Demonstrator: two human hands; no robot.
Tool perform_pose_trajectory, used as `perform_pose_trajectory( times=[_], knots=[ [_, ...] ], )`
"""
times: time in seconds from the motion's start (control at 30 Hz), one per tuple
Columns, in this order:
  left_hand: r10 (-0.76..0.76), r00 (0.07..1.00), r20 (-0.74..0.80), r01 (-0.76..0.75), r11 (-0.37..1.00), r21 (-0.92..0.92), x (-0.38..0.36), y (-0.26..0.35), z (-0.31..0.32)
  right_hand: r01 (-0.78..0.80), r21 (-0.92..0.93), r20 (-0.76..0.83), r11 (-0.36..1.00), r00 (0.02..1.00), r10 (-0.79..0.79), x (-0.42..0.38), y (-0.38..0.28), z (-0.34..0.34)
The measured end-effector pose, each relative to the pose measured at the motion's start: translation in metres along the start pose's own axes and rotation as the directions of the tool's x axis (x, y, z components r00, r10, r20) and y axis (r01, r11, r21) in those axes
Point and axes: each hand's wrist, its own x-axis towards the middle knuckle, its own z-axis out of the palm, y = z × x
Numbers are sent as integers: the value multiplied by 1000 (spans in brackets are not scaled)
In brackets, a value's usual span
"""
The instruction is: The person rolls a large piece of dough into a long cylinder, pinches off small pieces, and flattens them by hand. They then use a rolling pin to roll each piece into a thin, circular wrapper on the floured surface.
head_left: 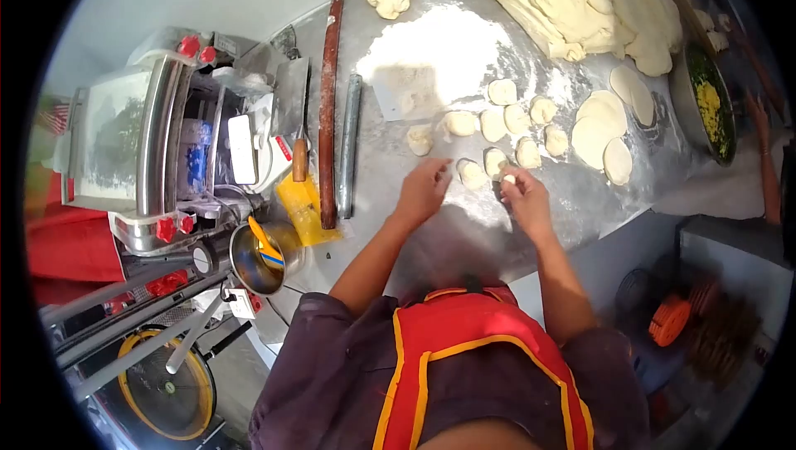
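My right hand (528, 199) is closed, its fingertips pinching a small pale dough piece (508, 179) just above the steel worktop. Right behind it sits a dough ball (495, 160). My left hand (424, 191) holds nothing, its fingers bent and slightly apart. Close to those fingertips lies another dough ball (472, 175). Several more floured pieces, among them one dough ball (460, 123) and a dough ball (419, 140) farther left, are scattered beyond both hands. Flattened dough rounds (599, 126) lie to the right, some overlapping.
Loose flour (439, 43) and a big dough mass (580, 2) cover the far worktop. Leftward are a red-brown rolling pin (330, 110), a grey rod (350, 147), a scraper (299, 155) and a metal pot (259, 272). A filling bowl (705, 102) and another person's arm (764, 143) are at right.
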Motion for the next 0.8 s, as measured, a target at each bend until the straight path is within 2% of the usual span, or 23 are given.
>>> perform_pose_trajectory(
  times=[0.07,0.17,0.2,0.3,0.4,0.43,0.5,0.53,0.63,0.67,0.77,0.8],
  knots=[
    [31,999,20,-31,999,35,-8,9,9,62,-81,-3,995,998,-62,-1,13,15],
    [237,967,-93,-226,968,112,-7,2,20,101,-115,-6,988,995,-102,-2,8,24],
    [236,966,-109,-223,967,122,-4,2,20,74,-129,-2,989,997,-75,-1,4,24],
    [235,948,-213,-174,946,272,16,-3,16,125,-134,-12,983,992,-128,8,7,21],
    [283,917,-282,-119,867,485,35,11,-8,120,-144,-12,982,992,-123,14,6,19],
    [270,910,-316,-85,865,494,37,10,-13,115,-156,-12,981,993,-119,16,5,20],
    [248,890,-383,-18,858,513,39,6,-23,203,-187,11,961,979,-204,21,1,27],
    [161,932,-325,23,868,496,39,6,-28,246,-201,24,948,969,-246,24,-2,32],
    [148,975,-167,-99,957,271,45,-27,-27,303,-156,84,940,952,-293,36,-23,53],
    [98,983,-153,-64,975,215,46,-31,-28,305,-84,83,949,951,-298,39,-31,62],
    [-8,993,-120,17,997,73,41,-25,-32,178,-35,99,983,980,-174,47,-48,78],
    [-16,991,-131,22,999,48,40,-26,-31,227,-46,101,973,970,-222,51,-49,82]
  ],
)
